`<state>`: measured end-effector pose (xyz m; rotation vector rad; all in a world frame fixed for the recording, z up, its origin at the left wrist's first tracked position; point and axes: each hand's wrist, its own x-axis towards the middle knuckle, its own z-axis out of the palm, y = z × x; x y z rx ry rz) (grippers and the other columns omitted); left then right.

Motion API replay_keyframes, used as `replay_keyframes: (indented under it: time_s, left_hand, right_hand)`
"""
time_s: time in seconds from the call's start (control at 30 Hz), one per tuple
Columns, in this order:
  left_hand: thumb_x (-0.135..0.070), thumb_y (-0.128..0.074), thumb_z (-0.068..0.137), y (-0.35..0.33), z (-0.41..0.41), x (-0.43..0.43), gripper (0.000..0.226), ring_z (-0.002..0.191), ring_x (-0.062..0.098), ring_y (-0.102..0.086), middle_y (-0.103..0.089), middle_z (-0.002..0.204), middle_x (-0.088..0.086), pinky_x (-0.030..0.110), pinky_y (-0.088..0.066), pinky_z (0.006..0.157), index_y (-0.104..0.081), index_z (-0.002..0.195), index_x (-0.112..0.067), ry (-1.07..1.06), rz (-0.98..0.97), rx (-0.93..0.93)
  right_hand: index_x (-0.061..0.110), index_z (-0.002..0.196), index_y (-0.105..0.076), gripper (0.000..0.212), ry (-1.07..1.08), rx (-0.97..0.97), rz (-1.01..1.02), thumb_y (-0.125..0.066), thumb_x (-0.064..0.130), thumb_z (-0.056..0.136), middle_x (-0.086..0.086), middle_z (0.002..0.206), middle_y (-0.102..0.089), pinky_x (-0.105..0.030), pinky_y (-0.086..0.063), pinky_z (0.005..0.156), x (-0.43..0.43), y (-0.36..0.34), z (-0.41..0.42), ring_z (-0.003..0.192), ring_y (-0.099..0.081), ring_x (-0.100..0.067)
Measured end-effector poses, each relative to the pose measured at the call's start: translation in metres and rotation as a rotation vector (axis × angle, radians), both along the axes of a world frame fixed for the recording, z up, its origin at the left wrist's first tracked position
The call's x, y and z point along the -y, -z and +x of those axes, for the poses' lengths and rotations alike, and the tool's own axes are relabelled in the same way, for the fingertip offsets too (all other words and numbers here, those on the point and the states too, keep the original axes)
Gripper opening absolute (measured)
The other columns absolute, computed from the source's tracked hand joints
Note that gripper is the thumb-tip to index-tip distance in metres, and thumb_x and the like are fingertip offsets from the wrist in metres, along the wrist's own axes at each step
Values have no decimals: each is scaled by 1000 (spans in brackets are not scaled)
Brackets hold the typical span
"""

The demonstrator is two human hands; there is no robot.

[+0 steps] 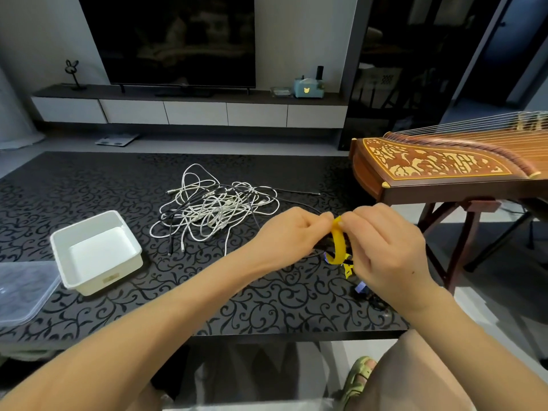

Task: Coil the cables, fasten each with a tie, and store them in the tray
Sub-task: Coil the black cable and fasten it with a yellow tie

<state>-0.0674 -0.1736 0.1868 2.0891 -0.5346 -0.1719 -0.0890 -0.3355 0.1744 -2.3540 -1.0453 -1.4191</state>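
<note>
Tabletop in black scrollwork fills our view, its near edge just ahead of our knees, with a zither standing off its right end. The white tray sits near the left edge, a strip of cloth between it and the loose cable tangle at centre. Our left hand and right hand meet right of the tangle, both pinching the looped yellow tie.
</note>
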Motion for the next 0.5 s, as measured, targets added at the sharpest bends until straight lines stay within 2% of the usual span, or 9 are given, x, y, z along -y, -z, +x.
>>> replay_keyframes:
  time_s: [0.07, 0.1, 0.17, 0.23, 0.33, 0.37, 0.4, 0.43, 0.5]
  left_hand:
    - [-40, -47, 97, 2, 3, -4, 42, 42, 0, -37, -44, 45, -14, 21, -32, 51, -62, 60, -27, 34, -68, -9]
    - [-38, -53, 95, 2, 4, -6, 30, 46, -7, -46, -55, 50, -19, 11, -35, 50, -70, 71, -32, 40, -125, -20]
    - [-32, -59, 92, 4, 6, -8, 15, 63, -14, -59, -69, 69, -24, 1, -38, 56, -73, 86, -33, 38, -200, -42]
    - [-29, -61, 91, 6, 8, -7, 13, 77, -10, -64, -72, 81, -21, 6, -45, 68, -74, 92, -32, 30, -210, -35]
    - [-34, -60, 91, 7, 9, -7, 15, 92, 2, -67, -73, 92, -18, 30, -52, 89, -75, 90, -38, 15, -95, 36]
    - [-37, -59, 91, 6, 9, -7, 19, 83, 4, -67, -72, 83, -18, 28, -52, 84, -75, 81, -38, 22, -63, 31]
    - [-40, -58, 92, 4, 9, -7, 30, 64, 6, -62, -65, 64, -17, 20, -50, 70, -73, 66, -33, 33, -50, 18]
    - [-42, -56, 92, 3, 8, -6, 43, 47, 7, -45, -49, 49, -14, 14, -40, 52, -63, 53, -26, 35, -48, -15]
    - [-48, -52, 92, 0, 8, -5, 54, 42, 9, -23, -29, 44, -8, 17, -21, 40, -42, 45, -22, 22, -43, -116]
  right_hand:
    - [-6, 80, -68, 23, -4, -46, -8, -49, 1, 91, -16, 69, -60, -35, -43, 49, 4, -1, 2, 55, -52, -31]
    - [-6, 80, -67, 20, -7, -73, -5, -51, 0, 89, -16, 70, -60, -36, -44, 50, 6, -1, 3, 56, -52, -32]
    - [-5, 81, -67, 14, -8, -116, -7, -55, -2, 86, -16, 72, -60, -37, -45, 50, 8, -1, 5, 58, -53, -32]
    - [-5, 80, -66, 12, -13, -158, -24, -55, -2, 85, -17, 72, -60, -38, -46, 49, 9, -1, 7, 59, -54, -33]
    - [-4, 80, -65, 14, -14, -214, -65, -53, 0, 86, -16, 73, -60, -40, -46, 47, 12, -2, 8, 60, -55, -33]
    - [-5, 80, -65, 15, -12, -225, -70, -52, 1, 86, -16, 73, -60, -41, -46, 46, 12, -3, 8, 60, -55, -34]
    - [-5, 80, -65, 16, -10, -229, -70, -51, 1, 87, -16, 73, -60, -42, -46, 45, 13, -5, 8, 60, -55, -34]
    - [-5, 80, -65, 17, -11, -225, -70, -50, 1, 87, -17, 73, -60, -42, -46, 45, 13, -7, 8, 60, -55, -34]
    - [-5, 81, -66, 16, -8, -200, -82, -52, 0, 86, -17, 74, -61, -41, -46, 46, 13, -13, 8, 60, -56, -34]
